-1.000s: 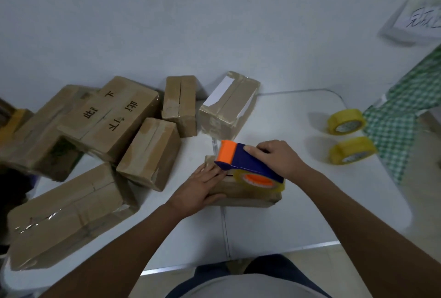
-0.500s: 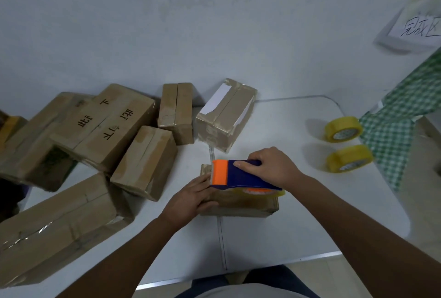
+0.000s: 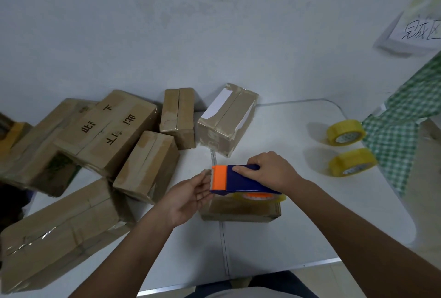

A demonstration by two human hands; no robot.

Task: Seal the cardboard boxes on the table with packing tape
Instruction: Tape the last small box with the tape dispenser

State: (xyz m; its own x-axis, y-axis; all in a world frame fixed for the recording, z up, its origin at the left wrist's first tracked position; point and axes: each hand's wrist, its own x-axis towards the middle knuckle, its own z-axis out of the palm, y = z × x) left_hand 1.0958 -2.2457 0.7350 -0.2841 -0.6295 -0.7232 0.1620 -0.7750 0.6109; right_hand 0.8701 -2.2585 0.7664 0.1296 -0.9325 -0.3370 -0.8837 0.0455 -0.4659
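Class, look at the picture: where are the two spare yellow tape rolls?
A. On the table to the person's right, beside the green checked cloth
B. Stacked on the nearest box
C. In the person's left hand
A: both yellow tape rolls lie on the white table next to the green checked cloth.

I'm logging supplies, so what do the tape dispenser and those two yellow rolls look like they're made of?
Tape dispenser: likely hard plastic, smooth solid blue and orange. Yellow rolls: seemingly glossy translucent plastic tape wound on pale, probably cardboard, cores.
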